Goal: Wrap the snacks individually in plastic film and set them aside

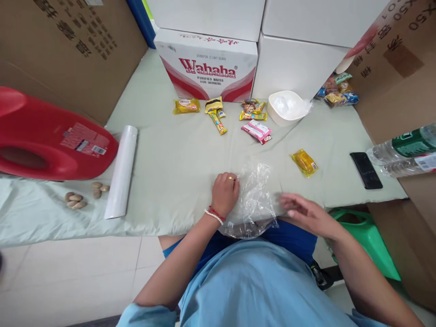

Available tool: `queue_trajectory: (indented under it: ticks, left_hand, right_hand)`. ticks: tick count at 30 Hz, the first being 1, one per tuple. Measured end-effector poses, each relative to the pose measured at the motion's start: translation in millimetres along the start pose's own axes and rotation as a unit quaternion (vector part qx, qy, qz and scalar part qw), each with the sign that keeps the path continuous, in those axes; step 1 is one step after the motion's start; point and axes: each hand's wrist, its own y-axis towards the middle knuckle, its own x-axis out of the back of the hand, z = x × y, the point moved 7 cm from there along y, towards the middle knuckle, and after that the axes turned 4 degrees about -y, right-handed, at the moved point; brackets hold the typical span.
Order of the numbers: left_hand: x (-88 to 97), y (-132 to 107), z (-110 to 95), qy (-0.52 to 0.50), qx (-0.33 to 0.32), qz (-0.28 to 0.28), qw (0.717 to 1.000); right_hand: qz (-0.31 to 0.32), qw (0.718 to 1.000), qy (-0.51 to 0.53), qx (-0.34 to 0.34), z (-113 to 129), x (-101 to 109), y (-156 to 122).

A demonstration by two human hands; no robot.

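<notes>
Grip closed, the left hand (225, 193) pinches the clear plastic bag (255, 200) at the near edge of the surface (177, 154); the right hand (303, 211), blurred, hovers open-fingered beside it. Bare cloth spreads between white roll (121, 170) and yellow packet (304, 162).

The middle of the table (177, 154) lies bare between the roll (121, 170) and the yellow packet (304, 162). A clear bag (254, 200) takes the near edge. Snack packets (218, 116) and a white bowl (284, 109) line the back, by the boxes (207, 68). A red jug (51, 141) blocks the left; a phone (366, 170) and what seem to be bottles (405, 152) crowd the right.
</notes>
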Motion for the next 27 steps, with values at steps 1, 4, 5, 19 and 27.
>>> queue_trajectory:
  ticks: [1, 4, 5, 19, 27]
  left_hand:
    - [1.0, -2, 1, -0.014, 0.015, -0.016, 1.0]
    - [2.0, -6, 0, -0.055, 0.066, -0.033, 0.996]
    - [3.5, -6, 0, -0.07, 0.081, -0.038, 0.994]
    - [83.2, 13, 114, -0.135, 0.315, -0.22, 0.913]
    - [75.3, -3, 58, 0.055, 0.097, -0.232, 0.966]
  right_hand:
    - [-0.047, 0.999, 0.02, -0.018, -1, 5, 8]
    - [-0.144, 0.989, 0.033, -0.028, 7, -3, 51]
    - [-0.154, 0.987, 0.035, -0.032, 10, -11, 69]
    - [-0.325, 0.945, 0.008, -0.039, -2, 17, 174]
    - [-0.279, 0.954, -0.061, -0.094, -18, 22, 182]
